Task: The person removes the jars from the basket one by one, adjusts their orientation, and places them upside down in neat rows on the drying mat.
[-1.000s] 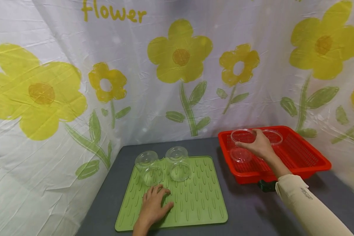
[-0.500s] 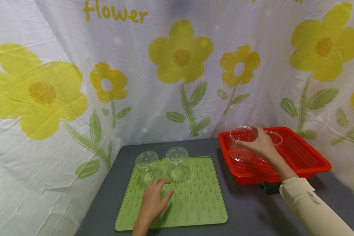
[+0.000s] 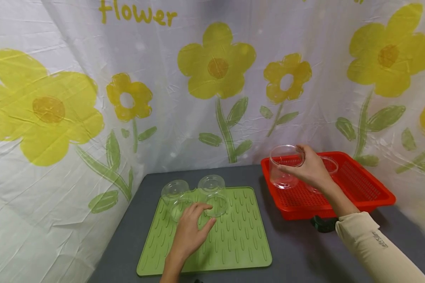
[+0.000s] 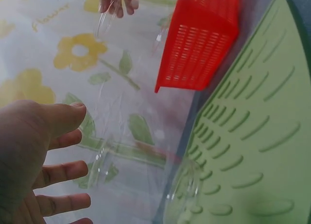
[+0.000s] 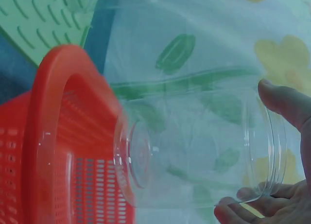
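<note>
My right hand (image 3: 311, 167) grips a clear plastic jar (image 3: 281, 175) by its rim, thumb on one side and fingers on the other. The jar hangs upright over the left part of the red basket (image 3: 366, 190); in the right wrist view its ringed base points toward the basket. Behind the hand, another clear jar (image 3: 330, 164) stands in the basket. My left hand (image 3: 190, 232) is held over the green mat (image 3: 237, 247), fingers spread and holding nothing. Just beyond it, two clear jars (image 3: 211, 184) stand bottom-up on the mat.
The mat and basket share a dark grey table (image 3: 276, 251), with a gap of tabletop between them. A white curtain (image 3: 156, 145) printed with yellow flowers hangs directly behind the table. A dark green object (image 3: 324, 225) shows below the basket near my right wrist.
My right hand has raised the clear jar and carried it slightly left within the basket area. My left hand has lifted from the mat and moved a little forward and right.
</note>
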The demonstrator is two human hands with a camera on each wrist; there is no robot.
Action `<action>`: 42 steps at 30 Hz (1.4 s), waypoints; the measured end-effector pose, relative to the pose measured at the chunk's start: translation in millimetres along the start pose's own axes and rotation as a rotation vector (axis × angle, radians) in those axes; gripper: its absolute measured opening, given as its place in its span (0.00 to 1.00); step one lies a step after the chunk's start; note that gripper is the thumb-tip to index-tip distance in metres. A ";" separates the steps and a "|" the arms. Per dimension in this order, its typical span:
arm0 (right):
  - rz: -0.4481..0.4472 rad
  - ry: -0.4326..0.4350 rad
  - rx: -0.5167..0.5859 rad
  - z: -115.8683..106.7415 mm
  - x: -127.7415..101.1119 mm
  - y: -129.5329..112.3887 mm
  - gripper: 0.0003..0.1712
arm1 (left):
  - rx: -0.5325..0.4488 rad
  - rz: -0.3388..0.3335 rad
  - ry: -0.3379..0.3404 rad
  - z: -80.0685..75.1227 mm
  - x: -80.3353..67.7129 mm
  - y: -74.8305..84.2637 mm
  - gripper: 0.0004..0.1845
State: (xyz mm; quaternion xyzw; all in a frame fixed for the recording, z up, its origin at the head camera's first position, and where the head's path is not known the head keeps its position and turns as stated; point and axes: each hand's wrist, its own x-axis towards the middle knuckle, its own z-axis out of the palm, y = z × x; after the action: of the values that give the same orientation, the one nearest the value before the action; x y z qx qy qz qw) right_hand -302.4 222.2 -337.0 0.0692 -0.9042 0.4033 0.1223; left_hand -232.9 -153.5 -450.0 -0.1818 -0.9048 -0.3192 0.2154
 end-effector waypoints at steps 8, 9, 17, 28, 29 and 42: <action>-0.030 -0.025 0.039 3.7 -8.1 -19.7 0.62 | -0.025 0.019 0.026 -2.1 7.0 11.2 0.20; -0.038 -0.025 0.039 5.0 -9.0 -22.5 0.61 | -0.033 0.019 0.027 -2.3 8.2 12.7 0.21; -0.111 -0.057 0.036 25.5 -20.2 -38.7 0.57 | -0.149 0.000 0.001 -2.5 18.1 27.0 0.30; -0.226 -0.139 0.079 59.8 -38.9 -47.8 0.56 | -0.311 -0.007 -0.072 9.2 28.0 35.9 0.50; -0.232 -0.147 0.089 62.5 -41.0 -48.6 0.56 | -0.332 -0.010 -0.086 10.3 28.4 36.1 0.51; -0.312 -0.220 0.176 90.7 -59.4 -51.0 0.56 | -0.496 -0.019 -0.115 18.9 29.3 37.9 0.55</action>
State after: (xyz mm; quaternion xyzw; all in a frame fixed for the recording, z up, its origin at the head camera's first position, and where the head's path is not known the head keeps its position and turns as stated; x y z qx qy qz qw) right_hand -249.0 122.1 -375.6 0.2623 -0.8518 0.4470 0.0770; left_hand -245.1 -107.8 -429.6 -0.2384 -0.8113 -0.5226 0.1091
